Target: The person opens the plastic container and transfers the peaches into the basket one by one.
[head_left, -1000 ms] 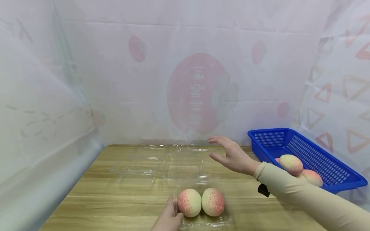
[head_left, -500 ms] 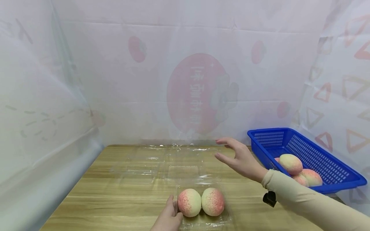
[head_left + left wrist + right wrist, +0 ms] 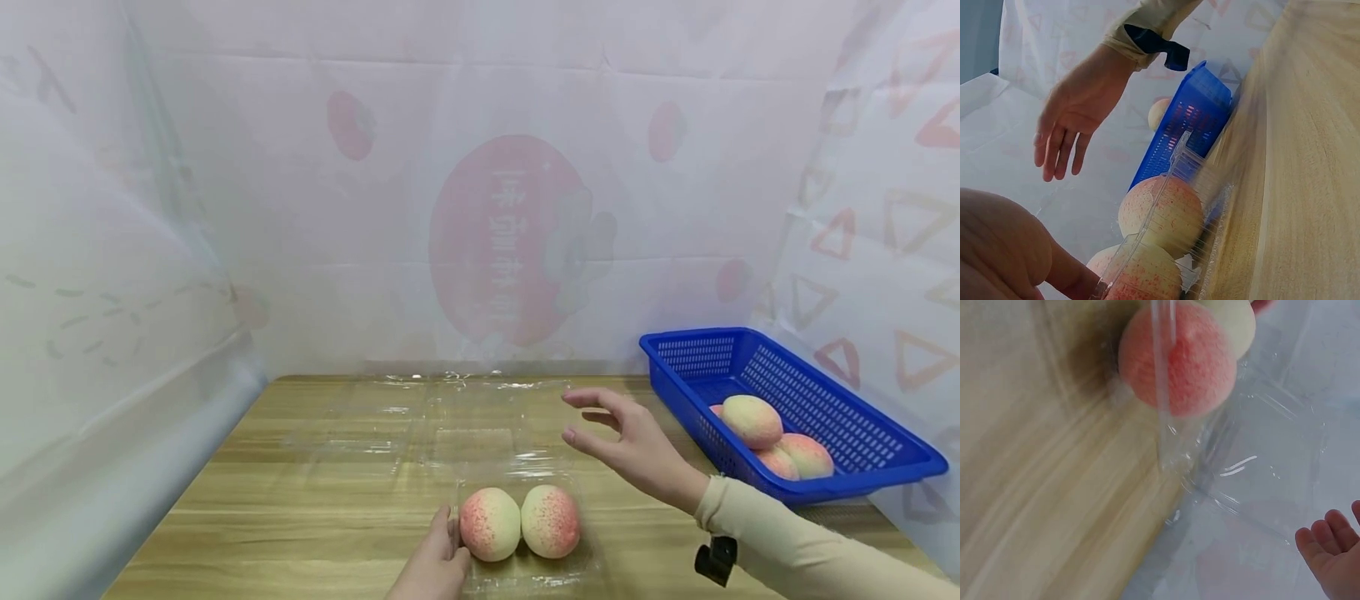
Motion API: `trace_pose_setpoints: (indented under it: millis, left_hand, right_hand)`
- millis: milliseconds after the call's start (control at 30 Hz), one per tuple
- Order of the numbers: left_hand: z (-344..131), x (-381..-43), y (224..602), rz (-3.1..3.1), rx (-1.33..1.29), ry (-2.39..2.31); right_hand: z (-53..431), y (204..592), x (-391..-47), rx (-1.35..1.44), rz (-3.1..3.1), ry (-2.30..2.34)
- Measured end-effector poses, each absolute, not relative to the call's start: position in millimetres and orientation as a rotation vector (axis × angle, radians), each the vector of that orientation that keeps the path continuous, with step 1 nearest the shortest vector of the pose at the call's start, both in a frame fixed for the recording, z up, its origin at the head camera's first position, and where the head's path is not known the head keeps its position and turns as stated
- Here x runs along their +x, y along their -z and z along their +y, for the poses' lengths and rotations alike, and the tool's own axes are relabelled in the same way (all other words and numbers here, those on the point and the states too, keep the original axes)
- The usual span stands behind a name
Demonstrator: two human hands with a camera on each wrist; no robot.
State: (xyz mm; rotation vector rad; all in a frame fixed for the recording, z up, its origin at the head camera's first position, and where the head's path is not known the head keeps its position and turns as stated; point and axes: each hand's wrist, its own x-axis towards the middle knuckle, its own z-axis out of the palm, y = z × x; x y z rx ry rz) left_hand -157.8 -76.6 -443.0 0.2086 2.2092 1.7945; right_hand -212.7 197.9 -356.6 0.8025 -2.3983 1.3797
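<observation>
Two pink-and-cream peaches, a left one point(image 3: 490, 524) and a right one point(image 3: 550, 521), sit side by side in a clear plastic clamshell box point(image 3: 583, 575) near the table's front. My left hand point(image 3: 433, 558) holds the box's left wall, thumb at the rim, beside the left peach; its other fingers are mostly hidden in the left wrist view. My right hand point(image 3: 633, 450) hangs in the air up and right of the box, fingers loosely bent and apart, holding nothing. The right wrist view shows its fingers point(image 3: 1329, 534) away from the box.
A blue perforated basket point(image 3: 892, 479) with several peaches point(image 3: 752, 422) stands at the right. More clear plastic packaging point(image 3: 352, 446) lies on the wooden table point(image 3: 247, 533) at the back left. White printed cloth point(image 3: 300, 208) encloses the back and sides.
My right hand has drawn back rightward and toward the front, bringing more of the basket's peaches into view. The left hand, box and two peaches hold their places.
</observation>
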Motion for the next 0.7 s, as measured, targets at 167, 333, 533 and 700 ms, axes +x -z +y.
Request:
trace_pose_setpoints:
  millis: [167,333,533,700]
  left_hand:
    - [-77,-157,442,2.223,0.217,-1.776]
    - [-77,-157,443,2.244,0.208,-1.758]
    - [-77,-158,444,2.244,0.213,-1.758]
    - [-78,-158,443,2.238,0.203,-1.754]
  right_hand:
    - [199,369,-206,0.803,-2.405,-1.438]
    - [200,378,-200,0.765,-2.459,-1.492]
    - [201,387,-196,0.759,-2.48,-1.558]
    - [201,397,-193,0.795,-2.474,-1.562]
